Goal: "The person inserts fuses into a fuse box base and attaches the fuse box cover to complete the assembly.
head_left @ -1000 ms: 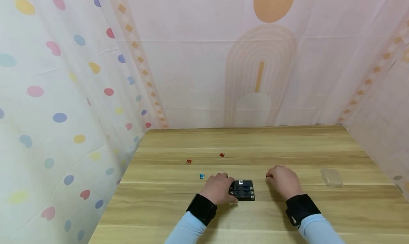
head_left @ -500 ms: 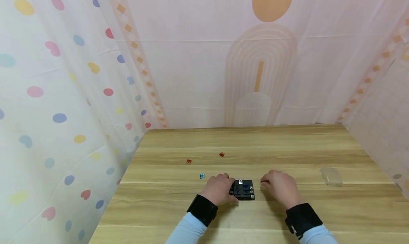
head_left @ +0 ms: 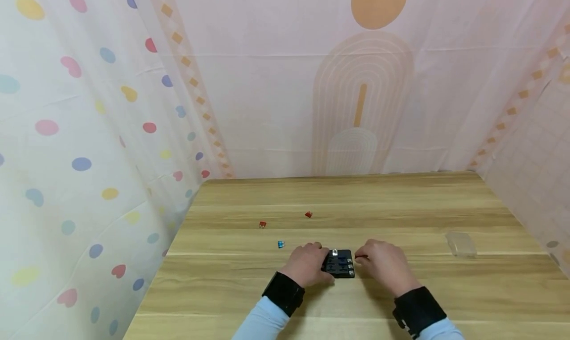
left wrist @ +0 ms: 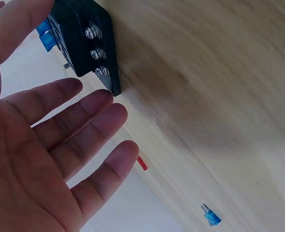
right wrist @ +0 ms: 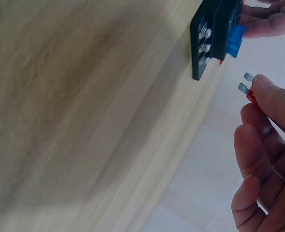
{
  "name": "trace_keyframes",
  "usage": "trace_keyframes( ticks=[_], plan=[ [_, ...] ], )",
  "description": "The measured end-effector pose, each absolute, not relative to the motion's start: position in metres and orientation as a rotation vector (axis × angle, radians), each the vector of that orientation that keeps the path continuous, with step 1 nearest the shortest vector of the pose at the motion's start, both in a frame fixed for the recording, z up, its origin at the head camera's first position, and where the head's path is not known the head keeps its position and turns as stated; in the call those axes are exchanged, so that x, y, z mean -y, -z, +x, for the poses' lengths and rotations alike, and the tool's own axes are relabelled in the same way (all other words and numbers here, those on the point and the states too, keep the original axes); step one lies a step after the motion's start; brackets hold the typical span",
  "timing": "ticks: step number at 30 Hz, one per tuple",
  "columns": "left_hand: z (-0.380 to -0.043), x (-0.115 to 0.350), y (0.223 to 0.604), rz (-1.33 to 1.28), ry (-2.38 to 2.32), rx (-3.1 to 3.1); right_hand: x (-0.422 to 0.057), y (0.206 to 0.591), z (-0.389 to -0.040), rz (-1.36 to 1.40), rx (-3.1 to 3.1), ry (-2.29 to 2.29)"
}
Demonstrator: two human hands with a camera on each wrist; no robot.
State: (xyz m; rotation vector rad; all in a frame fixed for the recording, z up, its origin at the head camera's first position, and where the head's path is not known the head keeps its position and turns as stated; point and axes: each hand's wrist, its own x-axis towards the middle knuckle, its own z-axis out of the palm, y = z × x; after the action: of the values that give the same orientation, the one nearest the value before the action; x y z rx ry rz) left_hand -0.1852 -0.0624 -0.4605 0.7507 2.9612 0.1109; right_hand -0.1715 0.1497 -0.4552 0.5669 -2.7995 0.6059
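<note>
A black fuse block [head_left: 339, 267] with metal screw terminals lies on the wooden table. My left hand [head_left: 305, 265] holds its left end, thumb at the near edge and fingers at the far edge. In the left wrist view the other fingers spread out beside the block. Blue fuses [right wrist: 235, 41] stick up from the block's top. Just right of the block, my right hand [head_left: 385, 265] pinches a red blade fuse [right wrist: 251, 96] between thumb and index finger. Its two metal prongs point toward the block, apart from it in the right wrist view.
Left of the block, a loose blue blade fuse [head_left: 281, 244] lies on the table [head_left: 213, 280]. Farther back are two red blade fuses, one at the left [head_left: 262, 224] and another nearer the middle [head_left: 308, 214]. A clear plastic cover [head_left: 461, 244] rests at the right.
My right hand has moved left, bringing the red blade fuse close to the block's right side. My left hand stays on the block.
</note>
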Motion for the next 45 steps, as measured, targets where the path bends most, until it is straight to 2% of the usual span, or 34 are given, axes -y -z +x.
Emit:
trace_keyframes(
  ticks=[22,45],
  plan=[
    [-0.186,0.06,0.471,0.885,-0.082,-3.027,-0.133,0.46,-0.165,0.675,2.784,-0.544],
    [-0.191,0.057,0.474,0.87,0.029,-3.026,-0.122,0.468,-0.163,0.754,2.767,-0.433]
  ],
)
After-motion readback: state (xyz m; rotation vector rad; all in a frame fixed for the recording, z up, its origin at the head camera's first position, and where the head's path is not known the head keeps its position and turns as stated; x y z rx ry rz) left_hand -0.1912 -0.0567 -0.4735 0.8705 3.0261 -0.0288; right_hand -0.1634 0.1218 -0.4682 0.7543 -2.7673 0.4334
